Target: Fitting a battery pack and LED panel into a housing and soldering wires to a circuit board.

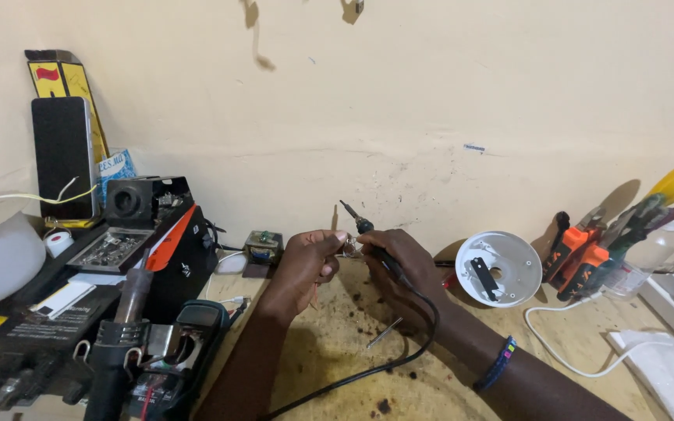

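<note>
Nearest the camera, a black cable (368,370) trails to the soldering iron (376,248) gripped by the right hand (399,261). A small part (348,246) is pinched by the left hand (310,257) above the worktop (352,343); soldering appears underway, and steady tip contact is called for.

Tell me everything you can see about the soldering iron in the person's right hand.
The soldering iron is a slim, dark tool with a black handle and a thin metal tip pointing up and left toward the wall. The right hand holds it by the handle like a pen, tilted. A black cord runs from its rear end down across the stained wooden bench. Its tip sits just above the small part pinched in the left hand.
</note>
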